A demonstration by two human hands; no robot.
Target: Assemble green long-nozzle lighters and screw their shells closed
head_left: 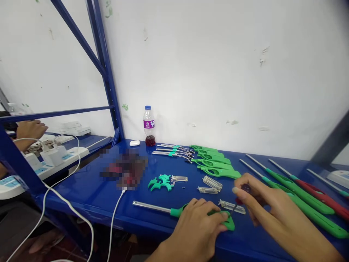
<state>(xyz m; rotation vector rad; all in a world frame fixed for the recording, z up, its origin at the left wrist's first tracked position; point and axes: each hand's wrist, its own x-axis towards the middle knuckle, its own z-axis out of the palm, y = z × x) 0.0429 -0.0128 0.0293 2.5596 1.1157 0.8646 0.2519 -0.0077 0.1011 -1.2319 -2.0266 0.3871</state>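
My left hand [195, 223] presses a long-nosed gas lighter [229, 222] with a green handle flat against the table near its front edge. The lighter's metal tube points left. In my right hand [268, 203] is a screwdriver [245, 188] with a dark handle, held tilted, its shaft reaching down to the handle's right end. The exact spot of its tip is hard to make out. Just behind that end lies a clear fuel tank [238, 209]. More clear tanks [212, 183], teal triggers [164, 179] and a small screw [183, 188] lie farther back.
Green handle shells [216, 171] and metal tubes with wires [163, 153] lie toward the wall. Several long lighters [302, 194] lie right. A drink bottle [149, 127], white case [134, 143] and blurred object [127, 169] with a white cable [116, 218] are left. Another person's hand [29, 133] shows beyond the blue frame.
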